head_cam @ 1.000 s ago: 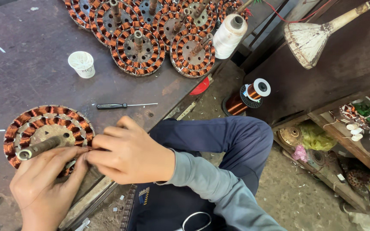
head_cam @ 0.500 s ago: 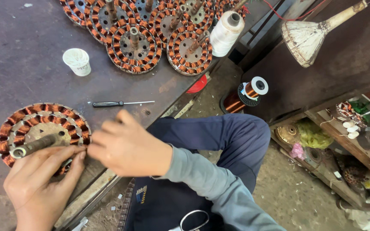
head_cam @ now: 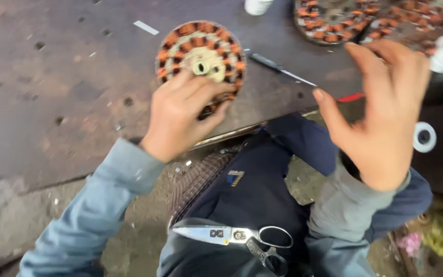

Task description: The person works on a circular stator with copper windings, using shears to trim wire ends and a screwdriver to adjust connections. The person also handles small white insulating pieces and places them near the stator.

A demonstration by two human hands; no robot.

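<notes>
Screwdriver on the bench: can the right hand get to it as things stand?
Probably yes. The screwdriver lies bare on the dark bench, just past the stator that the left hand grips. The right hand hangs open and empty beside it, with nothing between them.

Round stator [head_cam: 201,61] with copper-orange coils around pale hub (dark centre hole) lay flat near front edge of dark tabletop [head_cam: 52,102]; lower rim sat under left hand [head_cam: 183,120].
</notes>
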